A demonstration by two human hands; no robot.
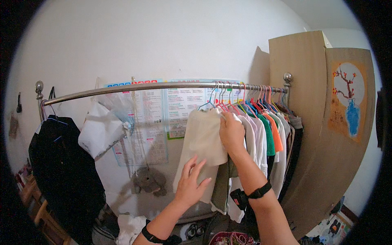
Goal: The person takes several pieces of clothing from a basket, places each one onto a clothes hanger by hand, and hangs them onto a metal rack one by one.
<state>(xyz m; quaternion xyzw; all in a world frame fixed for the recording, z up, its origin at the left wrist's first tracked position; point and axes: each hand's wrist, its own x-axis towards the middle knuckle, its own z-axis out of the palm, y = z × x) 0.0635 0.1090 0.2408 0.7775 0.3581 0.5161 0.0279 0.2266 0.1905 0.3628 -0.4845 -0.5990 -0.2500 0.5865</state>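
Note:
A cream garment (202, 137) hangs on a blue hanger (206, 105) from the metal clothes rail (171, 85). My right hand (232, 131) grips its upper right edge, fingers closed on the cloth. Palm towards the garment, my left hand (191, 183) rests on or just before its lower front with fingers spread; whether it touches cannot be told. Just right of the cream garment, a row of clothes on coloured hangers includes a green shirt (265, 134) and an orange shirt (275, 131).
Dark jackets (64, 159) hang at the rail's left end, beside a white bag (101, 130). A grey plush toy (150, 180) hangs before the wall posters. A wooden wardrobe (297, 61) stands at the right. Below is a red basket (214, 238) of hangers.

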